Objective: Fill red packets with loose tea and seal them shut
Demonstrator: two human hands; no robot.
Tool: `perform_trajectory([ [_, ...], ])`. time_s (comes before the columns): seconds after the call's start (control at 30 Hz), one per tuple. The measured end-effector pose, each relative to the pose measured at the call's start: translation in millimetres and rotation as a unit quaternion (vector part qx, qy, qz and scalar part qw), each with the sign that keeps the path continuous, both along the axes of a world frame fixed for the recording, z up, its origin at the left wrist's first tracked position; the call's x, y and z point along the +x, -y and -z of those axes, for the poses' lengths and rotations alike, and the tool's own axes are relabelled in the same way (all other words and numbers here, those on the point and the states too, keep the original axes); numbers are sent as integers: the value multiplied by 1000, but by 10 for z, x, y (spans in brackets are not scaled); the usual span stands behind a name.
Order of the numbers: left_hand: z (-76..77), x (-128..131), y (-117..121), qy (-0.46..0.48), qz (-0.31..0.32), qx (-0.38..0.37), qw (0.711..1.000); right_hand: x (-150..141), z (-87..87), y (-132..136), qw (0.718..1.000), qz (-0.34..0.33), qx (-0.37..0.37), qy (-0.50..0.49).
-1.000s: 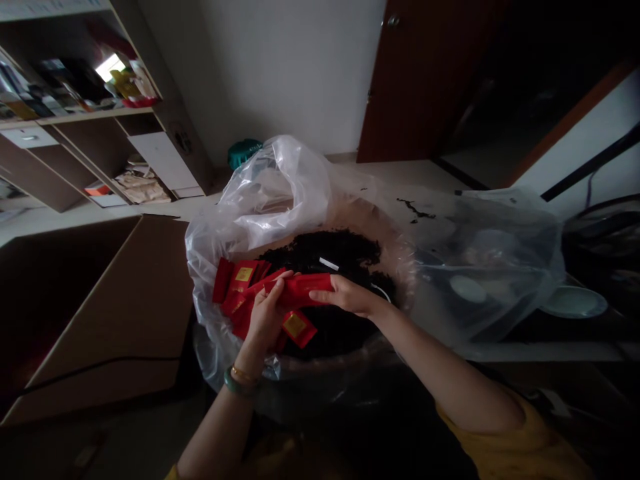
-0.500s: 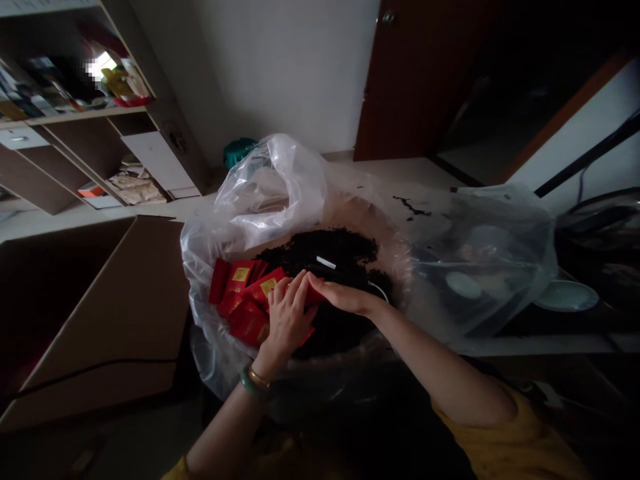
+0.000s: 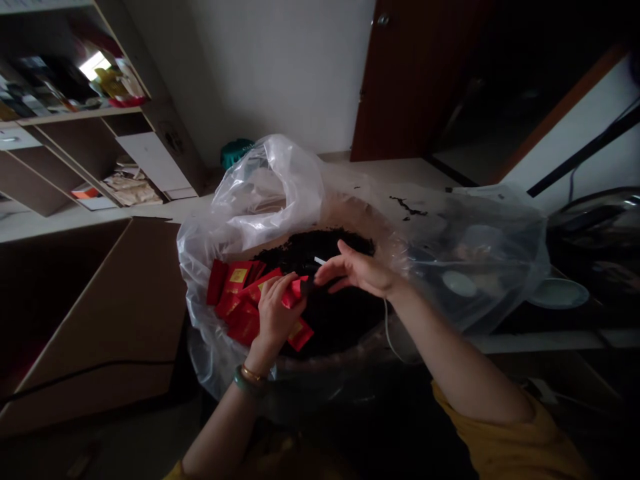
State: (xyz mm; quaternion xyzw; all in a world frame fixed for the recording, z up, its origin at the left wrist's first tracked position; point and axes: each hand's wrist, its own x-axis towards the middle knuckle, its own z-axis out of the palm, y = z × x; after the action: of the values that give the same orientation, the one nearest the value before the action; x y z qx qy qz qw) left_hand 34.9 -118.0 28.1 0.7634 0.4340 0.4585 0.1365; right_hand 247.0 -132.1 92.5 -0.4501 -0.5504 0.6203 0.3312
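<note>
My left hand [image 3: 277, 310] is wrapped round a small red packet [image 3: 295, 293], whose mouth faces right. A dark clump [image 3: 309, 287] shows at that mouth. Just right of it, my right hand [image 3: 357, 270] has its fingers stretched toward the packet, thumb raised and apart. Beneath both hands lies a heap of dark loose leaves [image 3: 345, 327], looking like tea, in a round container lined with clear plastic [image 3: 295, 173]. Several red packets with yellow labels [image 3: 239, 275] lie on the heap's left side. A thin white strip [image 3: 320, 261] is partly hidden behind my right fingers.
An open cardboard box [image 3: 125, 320] stands at left. A white cord [image 3: 390, 333] hangs over the container's front right edge. Clear plastic sheeting [image 3: 480, 260] and a pale dish [image 3: 560, 293] are at right. Shelves [image 3: 150, 160] and a brown door [image 3: 395, 87] stand behind.
Both hands held the red packet flat; my left hand then closed over it and its mouth now shows. My right hand has let go and moved slightly right, its thumb lifted.
</note>
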Motion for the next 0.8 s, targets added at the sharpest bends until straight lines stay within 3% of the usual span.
perform_trajectory([
  [0.1, -54, 12, 11, 68, -2, -44, 997, 166, 119, -18, 977, 13, 25, 210],
  [0.2, -46, 73, 51, 154, 32, -140, 978, 126, 262, 5, 899, -41, 57, 433],
  [0.3, 16, 118, 74, 232, 87, -278, 928, -45, 299, 41, 834, -78, 36, 545],
  [0.37, 49, 101, 62, 256, 100, -334, 902, -148, 293, 48, 819, -83, 29, 567],
  [0.47, 40, 14, 14, 278, 82, -351, 890, -224, 322, 12, 834, -80, 46, 543],
  [0.67, -79, -143, -71, 305, 36, -326, 894, -285, 486, -156, 901, -43, 134, 410],
  [0.8, -110, -169, -83, 299, 30, -308, 903, -274, 564, -215, 897, -45, 147, 414],
])
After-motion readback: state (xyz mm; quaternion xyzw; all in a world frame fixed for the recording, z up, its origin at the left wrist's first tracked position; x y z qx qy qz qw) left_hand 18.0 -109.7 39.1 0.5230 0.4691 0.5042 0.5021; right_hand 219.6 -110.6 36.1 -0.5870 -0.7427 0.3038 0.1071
